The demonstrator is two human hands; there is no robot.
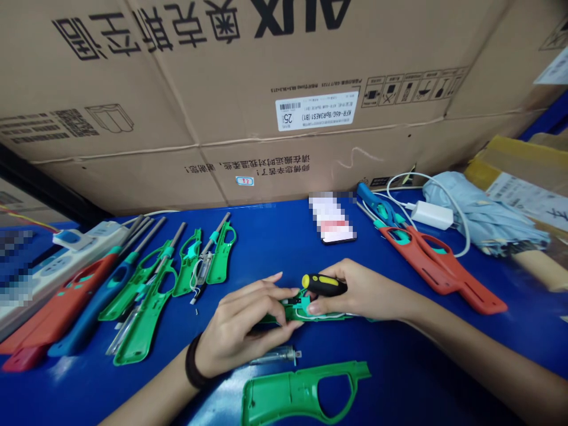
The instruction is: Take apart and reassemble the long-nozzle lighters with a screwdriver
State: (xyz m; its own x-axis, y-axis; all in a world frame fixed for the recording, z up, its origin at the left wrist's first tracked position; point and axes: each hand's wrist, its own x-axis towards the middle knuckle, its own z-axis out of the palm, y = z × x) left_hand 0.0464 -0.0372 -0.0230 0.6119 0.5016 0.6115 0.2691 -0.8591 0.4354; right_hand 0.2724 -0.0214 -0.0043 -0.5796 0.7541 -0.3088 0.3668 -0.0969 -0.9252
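My left hand (pixel 242 325), with a dark band at the wrist, grips an opened green utility lighter (pixel 328 317) lying in front of me. A white wire and black and teal inner parts show in its casing. In my right hand (pixel 361 288) is a short screwdriver (pixel 327 284) with a black and yellow handle. Its tip is hidden behind my fingers, close to the lighter's parts. Just below my left hand lies a clear fuel tank (pixel 276 355). Nearer to me rests a loose green casing half (pixel 277 391) with its inside facing up.
At left lie several opened green lighters (pixel 148 322), a blue lighter (pixel 95 305), red lighters (pixel 66 302) and a power strip (pixel 53 266). A phone (pixel 332 219), more red lighters (pixel 426 260), a white charger (pixel 432 215) and a folded umbrella (pixel 479 213) lie toward the right. A large carton (pixel 222 106) stands behind.
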